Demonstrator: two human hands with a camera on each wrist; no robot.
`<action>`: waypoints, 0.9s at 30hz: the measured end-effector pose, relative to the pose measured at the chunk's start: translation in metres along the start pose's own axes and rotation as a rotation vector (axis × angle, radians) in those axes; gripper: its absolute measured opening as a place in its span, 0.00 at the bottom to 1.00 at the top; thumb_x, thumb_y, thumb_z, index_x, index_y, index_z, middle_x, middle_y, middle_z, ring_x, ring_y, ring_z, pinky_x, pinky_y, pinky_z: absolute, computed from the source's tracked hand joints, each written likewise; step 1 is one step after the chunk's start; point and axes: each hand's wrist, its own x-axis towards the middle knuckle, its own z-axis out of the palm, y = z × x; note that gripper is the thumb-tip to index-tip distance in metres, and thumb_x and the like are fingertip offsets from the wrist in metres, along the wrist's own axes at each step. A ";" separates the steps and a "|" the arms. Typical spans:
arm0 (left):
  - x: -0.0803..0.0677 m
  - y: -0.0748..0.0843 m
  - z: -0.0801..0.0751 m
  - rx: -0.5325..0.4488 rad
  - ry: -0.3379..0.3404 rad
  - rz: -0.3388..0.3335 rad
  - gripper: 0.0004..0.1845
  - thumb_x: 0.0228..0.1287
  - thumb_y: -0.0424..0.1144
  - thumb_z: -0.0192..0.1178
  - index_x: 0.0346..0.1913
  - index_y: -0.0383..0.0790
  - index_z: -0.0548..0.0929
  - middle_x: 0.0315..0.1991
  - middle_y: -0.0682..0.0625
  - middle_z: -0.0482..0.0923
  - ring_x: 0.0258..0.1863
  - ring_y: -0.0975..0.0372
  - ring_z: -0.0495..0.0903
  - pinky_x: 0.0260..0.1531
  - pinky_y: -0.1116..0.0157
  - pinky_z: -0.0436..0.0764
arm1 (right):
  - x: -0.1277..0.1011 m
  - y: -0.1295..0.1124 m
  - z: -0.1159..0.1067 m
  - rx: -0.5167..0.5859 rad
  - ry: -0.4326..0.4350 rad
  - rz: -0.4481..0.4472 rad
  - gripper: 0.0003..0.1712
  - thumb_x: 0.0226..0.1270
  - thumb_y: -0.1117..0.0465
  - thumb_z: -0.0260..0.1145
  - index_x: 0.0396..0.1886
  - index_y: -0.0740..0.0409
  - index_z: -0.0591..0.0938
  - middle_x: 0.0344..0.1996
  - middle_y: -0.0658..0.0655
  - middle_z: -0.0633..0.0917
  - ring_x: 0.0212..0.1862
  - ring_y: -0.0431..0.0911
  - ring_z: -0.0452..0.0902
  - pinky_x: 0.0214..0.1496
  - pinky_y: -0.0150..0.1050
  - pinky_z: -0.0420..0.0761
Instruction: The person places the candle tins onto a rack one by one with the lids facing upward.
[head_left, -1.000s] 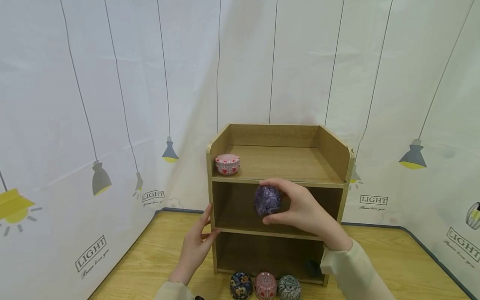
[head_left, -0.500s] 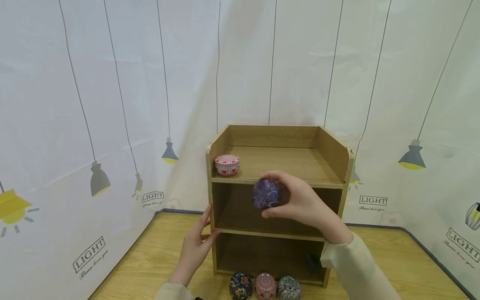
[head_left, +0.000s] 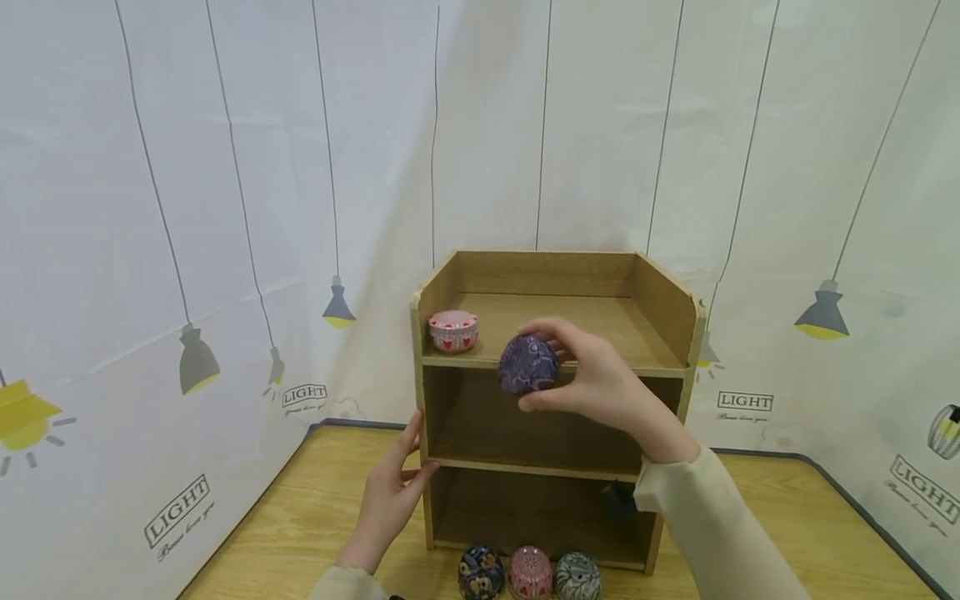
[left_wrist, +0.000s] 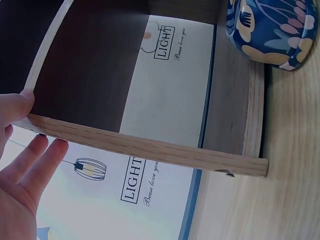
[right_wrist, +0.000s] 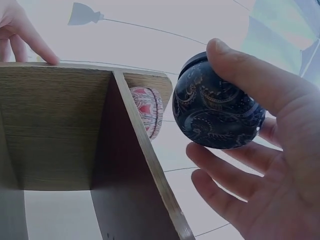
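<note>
In the head view my right hand [head_left: 600, 379] pinches a round purple patterned tin [head_left: 528, 365] between thumb and fingers. It is held in front of the top shelf's edge. In the right wrist view the same tin [right_wrist: 217, 105] looks dark with a paisley print and stands clear of the wood. My left hand [head_left: 393, 487] holds the left side panel of a small wooden shelf unit [head_left: 555, 367], thumb at the middle board's front edge, fingers against the outer side. A pink tin with red hearts [head_left: 453, 332] sits at the top shelf's left end.
On the table [head_left: 300, 508] before the unit stand a dark blue floral tin [head_left: 481, 572], a pink tin [head_left: 531, 572] and a grey leaf-patterned tin [head_left: 578, 575]. A dark object [head_left: 619, 500] shows near my right sleeve. Lamp-printed sheets [head_left: 600, 125] surround the table.
My right hand has risen with the purple tin, from in front of the upper compartment to the top shelf's edge, shifting slightly left and turning the tin. The left hand stays put.
</note>
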 end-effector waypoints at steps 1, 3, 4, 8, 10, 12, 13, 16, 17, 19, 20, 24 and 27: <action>0.000 0.000 0.000 -0.001 0.001 0.000 0.42 0.55 0.24 0.68 0.73 0.45 0.65 0.64 0.42 0.72 0.50 0.47 0.80 0.32 0.67 0.86 | 0.001 0.000 0.000 -0.005 0.003 0.001 0.42 0.42 0.62 0.83 0.61 0.55 0.74 0.48 0.54 0.81 0.47 0.48 0.78 0.47 0.45 0.82; 0.000 0.000 0.000 0.001 0.001 0.001 0.42 0.55 0.24 0.68 0.73 0.45 0.65 0.64 0.42 0.72 0.50 0.47 0.80 0.31 0.67 0.86 | 0.004 0.001 -0.001 -0.011 0.008 0.001 0.42 0.42 0.62 0.83 0.61 0.55 0.75 0.48 0.54 0.81 0.47 0.48 0.77 0.46 0.46 0.81; 0.000 0.000 0.000 0.003 0.002 0.003 0.42 0.55 0.24 0.68 0.73 0.45 0.65 0.64 0.42 0.72 0.50 0.47 0.80 0.31 0.67 0.86 | 0.006 0.001 -0.002 -0.011 0.010 0.004 0.42 0.42 0.62 0.83 0.60 0.56 0.75 0.47 0.54 0.81 0.47 0.48 0.76 0.46 0.47 0.81; -0.001 -0.001 0.000 0.007 0.003 0.011 0.43 0.55 0.24 0.69 0.73 0.45 0.65 0.64 0.43 0.72 0.50 0.47 0.80 0.31 0.65 0.86 | 0.012 0.002 -0.004 -0.016 0.018 0.023 0.42 0.43 0.61 0.83 0.60 0.57 0.74 0.48 0.54 0.81 0.47 0.48 0.74 0.46 0.49 0.77; -0.001 -0.001 0.000 0.009 0.003 0.014 0.43 0.55 0.24 0.69 0.73 0.45 0.65 0.64 0.43 0.72 0.50 0.47 0.80 0.30 0.64 0.86 | 0.015 0.003 -0.005 -0.017 0.021 0.041 0.41 0.44 0.61 0.82 0.60 0.57 0.74 0.47 0.55 0.81 0.47 0.48 0.74 0.45 0.49 0.77; 0.000 -0.001 0.000 0.006 0.002 0.014 0.43 0.55 0.24 0.69 0.73 0.45 0.64 0.64 0.43 0.72 0.50 0.47 0.80 0.30 0.64 0.86 | 0.018 0.004 -0.007 -0.019 0.024 0.060 0.41 0.44 0.61 0.82 0.60 0.57 0.74 0.47 0.56 0.81 0.47 0.48 0.73 0.45 0.49 0.77; 0.000 -0.001 0.000 0.005 0.002 0.013 0.43 0.55 0.24 0.68 0.73 0.45 0.64 0.64 0.42 0.72 0.50 0.47 0.80 0.30 0.63 0.86 | 0.019 0.004 -0.008 -0.019 0.026 0.068 0.41 0.44 0.61 0.82 0.60 0.56 0.74 0.48 0.56 0.81 0.47 0.49 0.74 0.46 0.49 0.77; 0.000 -0.001 0.000 0.002 0.002 0.009 0.43 0.55 0.24 0.69 0.73 0.45 0.64 0.64 0.43 0.72 0.50 0.47 0.80 0.31 0.63 0.86 | 0.023 0.006 -0.010 -0.016 0.032 0.094 0.41 0.45 0.61 0.82 0.61 0.56 0.74 0.49 0.58 0.81 0.47 0.50 0.75 0.47 0.50 0.79; 0.000 -0.001 0.000 0.002 0.003 0.007 0.43 0.55 0.24 0.69 0.73 0.45 0.65 0.64 0.43 0.72 0.50 0.47 0.80 0.31 0.64 0.86 | 0.024 0.006 -0.010 -0.015 0.035 0.104 0.41 0.45 0.61 0.82 0.60 0.55 0.74 0.49 0.58 0.81 0.47 0.50 0.75 0.47 0.50 0.80; 0.000 -0.001 0.000 0.002 0.003 0.003 0.43 0.55 0.24 0.68 0.73 0.45 0.64 0.64 0.43 0.72 0.50 0.48 0.80 0.31 0.64 0.86 | 0.026 0.007 -0.011 -0.014 0.038 0.125 0.41 0.46 0.60 0.82 0.61 0.55 0.74 0.50 0.59 0.81 0.46 0.51 0.76 0.47 0.49 0.80; 0.000 -0.001 0.000 0.003 0.002 0.000 0.43 0.55 0.24 0.68 0.73 0.45 0.64 0.64 0.43 0.72 0.50 0.48 0.80 0.31 0.65 0.86 | 0.026 0.007 -0.012 -0.013 0.039 0.136 0.41 0.46 0.60 0.82 0.61 0.54 0.73 0.50 0.59 0.81 0.46 0.51 0.76 0.47 0.48 0.80; 0.000 0.000 -0.001 -0.002 -0.002 -0.010 0.43 0.55 0.24 0.68 0.73 0.46 0.64 0.65 0.43 0.71 0.51 0.48 0.80 0.31 0.63 0.86 | 0.029 0.008 -0.014 -0.009 0.037 0.173 0.41 0.46 0.57 0.82 0.61 0.53 0.73 0.51 0.59 0.80 0.48 0.51 0.76 0.47 0.47 0.79; 0.000 0.000 -0.001 -0.001 -0.005 -0.012 0.43 0.55 0.24 0.68 0.73 0.46 0.64 0.65 0.43 0.71 0.51 0.48 0.80 0.31 0.61 0.86 | 0.031 0.009 -0.014 -0.007 0.035 0.192 0.41 0.46 0.57 0.82 0.61 0.52 0.73 0.52 0.59 0.80 0.50 0.51 0.76 0.47 0.46 0.79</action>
